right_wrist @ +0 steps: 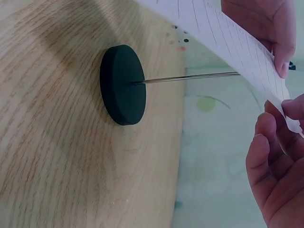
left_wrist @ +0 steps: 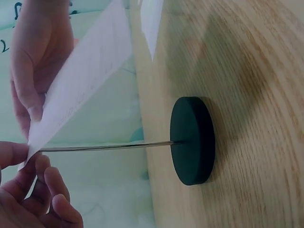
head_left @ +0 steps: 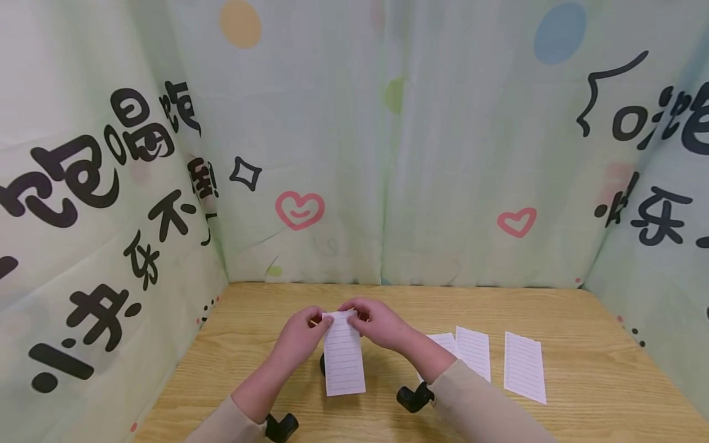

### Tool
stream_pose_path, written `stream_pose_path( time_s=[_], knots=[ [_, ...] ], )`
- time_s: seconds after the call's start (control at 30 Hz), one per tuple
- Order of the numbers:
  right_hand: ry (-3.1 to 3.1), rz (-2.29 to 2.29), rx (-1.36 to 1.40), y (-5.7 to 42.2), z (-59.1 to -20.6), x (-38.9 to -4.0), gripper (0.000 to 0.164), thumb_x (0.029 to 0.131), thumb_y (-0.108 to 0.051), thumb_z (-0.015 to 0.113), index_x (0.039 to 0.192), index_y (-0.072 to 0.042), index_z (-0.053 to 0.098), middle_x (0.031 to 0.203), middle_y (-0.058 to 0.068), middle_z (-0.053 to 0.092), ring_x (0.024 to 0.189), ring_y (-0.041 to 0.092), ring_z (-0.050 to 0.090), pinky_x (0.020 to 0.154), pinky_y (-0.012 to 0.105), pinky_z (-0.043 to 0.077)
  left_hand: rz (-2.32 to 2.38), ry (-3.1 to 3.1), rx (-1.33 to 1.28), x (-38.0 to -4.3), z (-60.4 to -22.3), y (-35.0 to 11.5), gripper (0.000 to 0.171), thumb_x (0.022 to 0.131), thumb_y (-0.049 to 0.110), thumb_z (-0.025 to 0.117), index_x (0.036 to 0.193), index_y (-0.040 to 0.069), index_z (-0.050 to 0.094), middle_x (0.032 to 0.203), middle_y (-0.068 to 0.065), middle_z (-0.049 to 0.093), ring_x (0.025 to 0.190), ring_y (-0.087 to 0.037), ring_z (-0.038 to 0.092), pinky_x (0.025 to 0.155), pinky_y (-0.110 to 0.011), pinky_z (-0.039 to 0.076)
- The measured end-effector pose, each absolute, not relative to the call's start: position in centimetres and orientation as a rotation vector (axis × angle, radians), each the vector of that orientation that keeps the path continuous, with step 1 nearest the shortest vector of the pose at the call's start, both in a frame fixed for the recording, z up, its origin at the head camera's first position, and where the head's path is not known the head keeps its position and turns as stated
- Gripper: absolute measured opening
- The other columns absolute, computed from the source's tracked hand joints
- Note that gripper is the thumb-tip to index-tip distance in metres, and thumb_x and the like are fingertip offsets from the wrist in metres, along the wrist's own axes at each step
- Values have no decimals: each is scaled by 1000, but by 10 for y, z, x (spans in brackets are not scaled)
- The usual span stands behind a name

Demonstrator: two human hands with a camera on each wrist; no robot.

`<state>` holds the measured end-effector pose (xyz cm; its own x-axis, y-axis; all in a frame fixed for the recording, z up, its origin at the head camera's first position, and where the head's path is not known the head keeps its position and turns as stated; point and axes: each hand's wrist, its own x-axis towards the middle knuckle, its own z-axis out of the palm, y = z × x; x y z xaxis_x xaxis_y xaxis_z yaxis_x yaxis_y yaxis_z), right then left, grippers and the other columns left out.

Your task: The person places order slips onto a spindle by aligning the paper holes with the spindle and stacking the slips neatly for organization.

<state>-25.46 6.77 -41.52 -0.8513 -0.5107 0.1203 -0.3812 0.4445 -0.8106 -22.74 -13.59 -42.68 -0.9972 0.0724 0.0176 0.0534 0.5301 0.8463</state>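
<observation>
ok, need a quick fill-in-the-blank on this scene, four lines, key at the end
1. In the head view, the left hand and right hand pinch the paper slip at its ____ edge.
2. The thin metal rod rises from a dark base with a ____ outline.
3. Other slips lie on the table, off to the person's ____ side.
4. The large oval at the head view's upper right is ____.

Missing words: top; round; right; blue.
</observation>
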Motion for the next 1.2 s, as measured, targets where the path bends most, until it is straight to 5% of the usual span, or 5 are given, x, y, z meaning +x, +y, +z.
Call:
stream_pose_path(
  time_s=[1.2],
  knots=[
    [2622,-1021,-798,67,-449,-253,18,95,-8,63,112,-10,67,79,-2,56,64,12,53,60,28,45,1225,2783,177,-227,-461,-138,12,96,24,65,94,13,69,89,1,62,77,-18,53,67,-34,43]
  ],
)
